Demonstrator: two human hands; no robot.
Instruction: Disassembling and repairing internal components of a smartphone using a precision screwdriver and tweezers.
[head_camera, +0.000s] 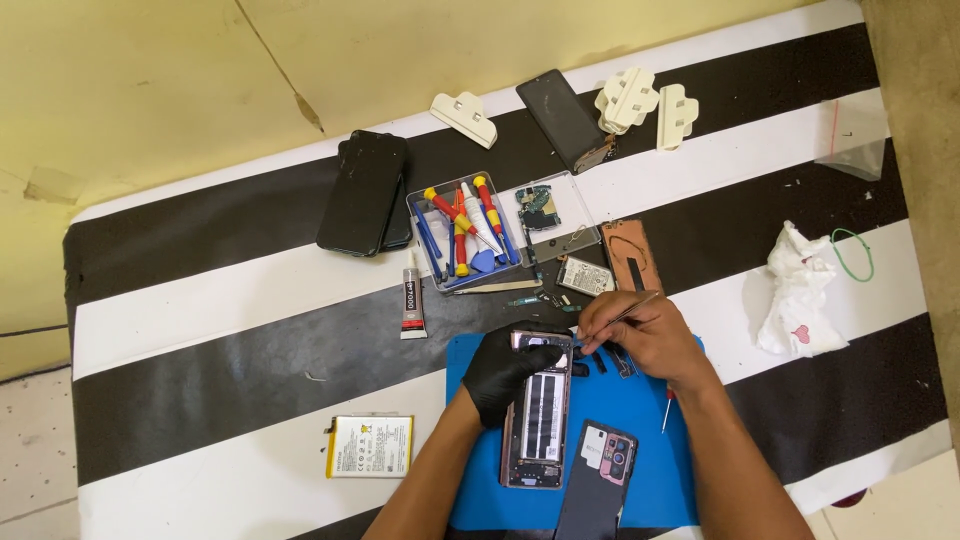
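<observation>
Gloved left hand (507, 372) is gripping the opened phone (538, 410), lying near-to-far; right hand (640, 335) is pinching tweezers (622, 312) just right of its far end.

Take the open tool case (445, 262), full of red, yellow and blue screwdrivers, as the landmark. Just left of it lie two stacked dark phones (364, 192), and a glue tube (412, 306) lies just below its left corner. Well below it sits a yellow battery (369, 446); white clamps (628, 100) lie above right, and a crumpled tissue (799, 290) far right.
</observation>
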